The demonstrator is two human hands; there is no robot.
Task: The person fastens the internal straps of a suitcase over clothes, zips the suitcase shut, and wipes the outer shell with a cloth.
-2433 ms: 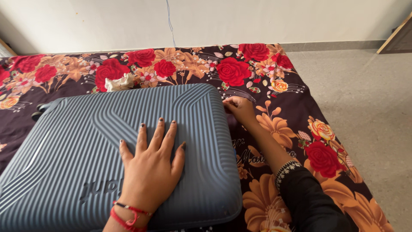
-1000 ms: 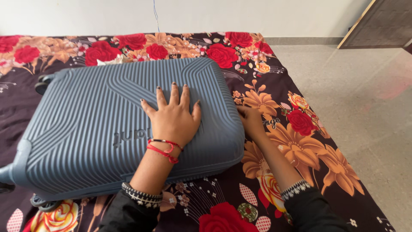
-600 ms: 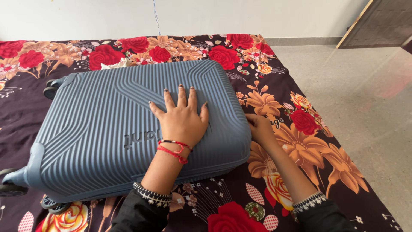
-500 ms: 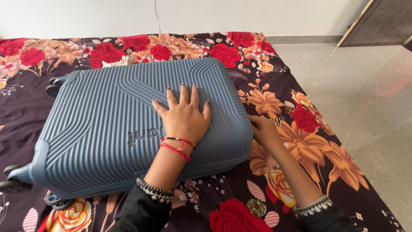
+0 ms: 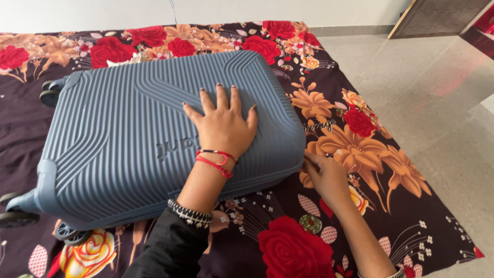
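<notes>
Dark floral bedsheet (image 5: 360, 154) bears a ribbed blue-grey hard-shell suitcase (image 5: 113, 139): rigid, likely bulky. Left hand (image 5: 224, 128) presses flat, fingers spread; right hand (image 5: 324, 172) pinches its corner edge.

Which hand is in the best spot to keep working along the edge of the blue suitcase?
Probably the right hand: its fingertips touch the near corner edge of the suitcase. The left hand lies flat on the ribbed top, away from that edge.
</notes>
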